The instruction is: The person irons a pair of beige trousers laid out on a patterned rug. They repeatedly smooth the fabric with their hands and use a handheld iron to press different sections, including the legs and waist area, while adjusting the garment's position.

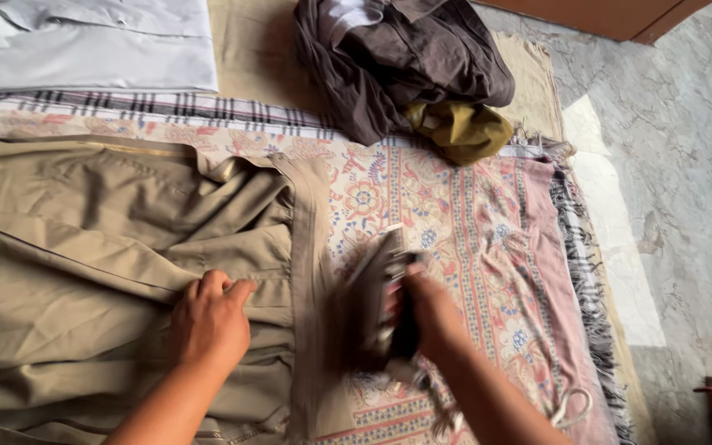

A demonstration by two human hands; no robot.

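Trousers point(84, 272), khaki, spread flat on patterned cloth point(471, 222) at 9 o'clock, pinned by left hand point(210, 323), fingers point(216, 284) pressed flat to hold fabric taut. Iron point(377, 301), blurred, at 6 o'clock beside waistband, gripped by right hand point(430, 317), fingers closed round handle.

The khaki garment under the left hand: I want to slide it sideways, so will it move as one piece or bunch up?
The khaki garment likely bunches: it already lies in soft folds. Probably light and floppy; the left hand pins it flat against the patterned cloth.

Khaki trousers point(84, 247), pink floral cloth point(471, 222), brown clothes point(397, 58)
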